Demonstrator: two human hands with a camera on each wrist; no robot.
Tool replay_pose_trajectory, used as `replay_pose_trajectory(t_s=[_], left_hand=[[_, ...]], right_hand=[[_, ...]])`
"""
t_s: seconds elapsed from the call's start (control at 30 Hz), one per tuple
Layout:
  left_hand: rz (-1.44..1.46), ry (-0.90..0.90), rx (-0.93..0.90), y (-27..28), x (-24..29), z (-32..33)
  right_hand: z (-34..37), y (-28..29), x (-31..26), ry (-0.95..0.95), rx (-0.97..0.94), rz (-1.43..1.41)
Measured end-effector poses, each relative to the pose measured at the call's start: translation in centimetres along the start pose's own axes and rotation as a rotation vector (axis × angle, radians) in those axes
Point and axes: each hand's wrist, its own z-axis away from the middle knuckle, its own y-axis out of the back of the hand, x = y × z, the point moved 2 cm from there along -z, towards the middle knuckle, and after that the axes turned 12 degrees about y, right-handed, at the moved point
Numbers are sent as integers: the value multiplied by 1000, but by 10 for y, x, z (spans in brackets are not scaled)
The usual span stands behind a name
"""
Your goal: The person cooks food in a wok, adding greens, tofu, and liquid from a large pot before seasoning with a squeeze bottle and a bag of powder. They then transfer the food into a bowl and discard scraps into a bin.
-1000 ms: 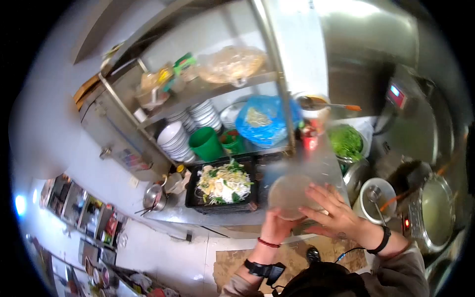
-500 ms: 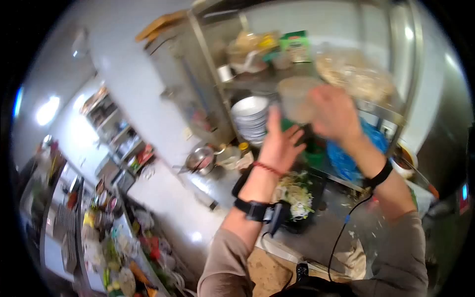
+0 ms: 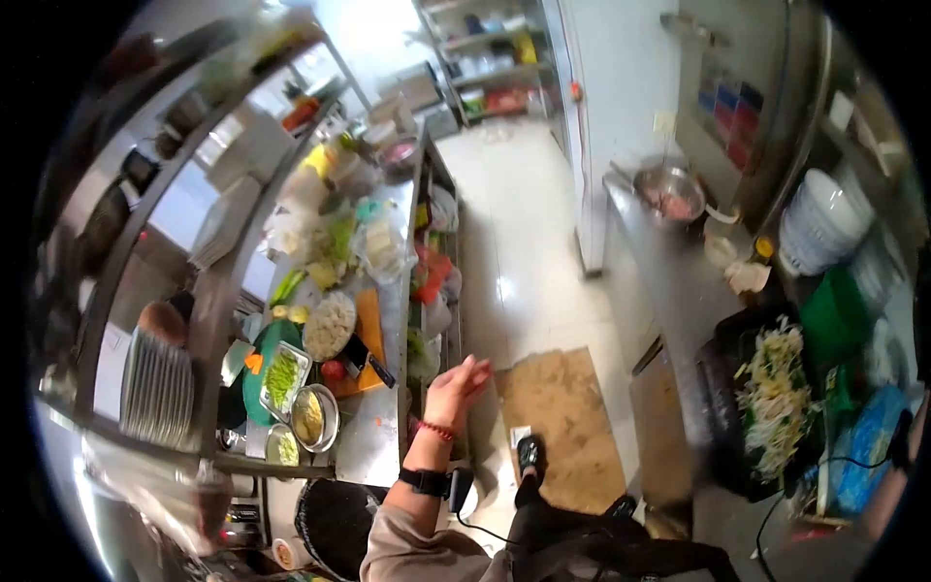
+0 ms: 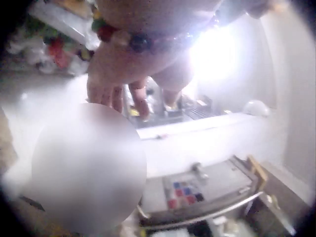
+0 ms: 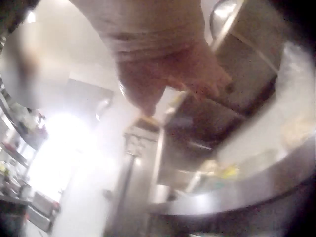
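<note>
In the head view my left hand [image 3: 456, 393] hangs over the aisle beside the left-hand counter, fingers loose, holding nothing. The left wrist view shows the same hand's fingers [image 4: 140, 101] apart in the air. My right hand is past the right edge of the head view, where only part of the forearm shows. The right wrist view has the right hand [image 5: 173, 74] raised by the steel shelf unit [image 5: 237, 192], thumb apart from the fingers and nothing visible between them. A black tray [image 3: 732, 407] with bean sprouts and greens [image 3: 776, 403] stands on the right-hand counter.
On the left counter [image 3: 373, 446] are a cleaver [image 3: 369, 359], an orange board [image 3: 370, 310], a tray of chopped greens [image 3: 283, 380] and metal bowls [image 3: 325, 417]. Stacked bowls [image 3: 824, 223] and a green tub [image 3: 836, 310] stand at right. Cardboard [image 3: 562, 427] covers the floor.
The head view has swung left from the shelf to the aisle and left counter. The clear tub, held in my right hand before, is out of sight. My left hand has lowered away from the shelf.
</note>
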Motion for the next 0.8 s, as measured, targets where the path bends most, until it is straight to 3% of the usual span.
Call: replay_pose_trajectory(t_s=[0.07, 0.13, 0.2, 0.23, 0.33, 0.47, 0.5, 0.6, 0.8], left_hand=[[114, 153, 9, 89, -55, -69], [18, 394, 113, 138, -107, -129], [83, 441, 192, 170, -165, -178], [160, 578, 184, 165, -163, -187], [159, 666, 256, 204, -216, -255], [396, 561, 368, 253, -259, -347], [450, 548, 385, 269, -264, -374], [566, 452, 445, 334, -297, -456], [733, 161, 748, 417, -295, -575]], right_hand=[[-14, -56, -83, -46, -208, -300], [-20, -125, -156, -141, -487, -600], [-9, -192, -225, -269, -765, -846], [-1, -223, -256, -328, -873, -935], [26, -306, -328, -472, -1035, -1056], [45, -386, -343, -410, -982, -889], [44, -400, -336, -504, -1019, -852], [69, -443, -321, -479, -1035, -749], [189, -519, -379, -676, -1392, -834]])
